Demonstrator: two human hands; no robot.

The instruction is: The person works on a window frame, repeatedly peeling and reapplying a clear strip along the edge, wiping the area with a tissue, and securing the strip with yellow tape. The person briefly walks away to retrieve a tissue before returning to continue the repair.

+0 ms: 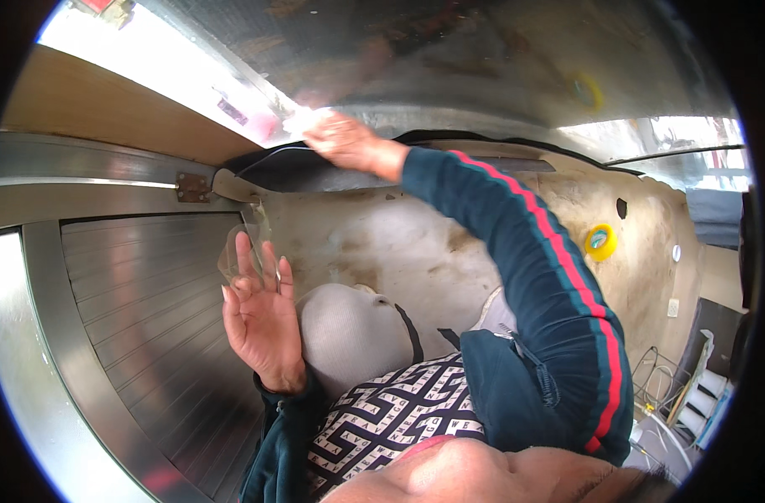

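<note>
In the head view, my left hand (263, 327) is raised, palm toward the camera, beside a slatted metal panel (165, 289), its fingers spread wide. A clear film (229, 256) shows at its fingertips; whether it clings there or is lightly pinched, I cannot tell. I judge it nearly weightless, limp and smooth, apt to curl and perhaps sticky on one face, so I would take it by a corner or along one edge, between thumb and forefinger, lest it fold onto itself.

My right hand (339, 140) reaches up to the edge of a shiny metal sheet (483, 71). Glare washes out its tips, so I cannot tell whether those fingers are closed on anything. The sheet looks stiff and slick, with an edge that could be sharp; I would trust a flat palm there over a tight grip.

A yellow tape roll (607, 249) lies on the stained floor (382, 230), well apart from both hands; it looks light and firm, easiest held by its rim.
</note>
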